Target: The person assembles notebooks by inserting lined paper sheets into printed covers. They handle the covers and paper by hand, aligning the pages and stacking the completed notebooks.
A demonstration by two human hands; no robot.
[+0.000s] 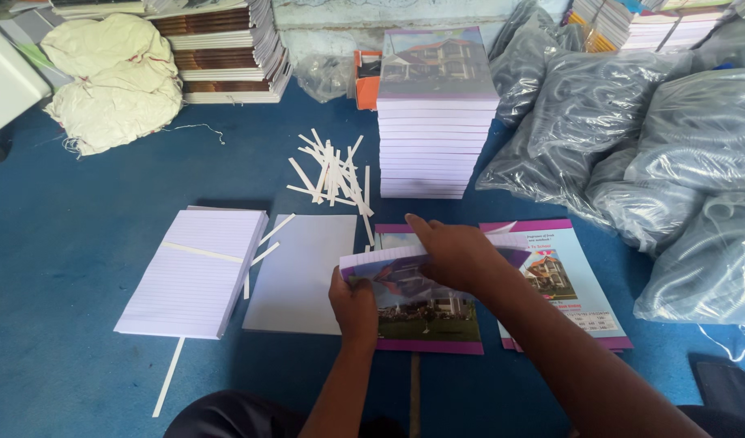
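At frame centre, left hand and right hand grasp a light, floppy notebook by its edges.

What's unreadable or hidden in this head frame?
- Head view: the purple-edged printed cover sheet is partly hidden by the right hand and left hand.
- Contents of the grey plastic bags: blurred by the film.
- Striped book stacks: cut off by the top edge.
- Small print on the flat purple cover: too small.
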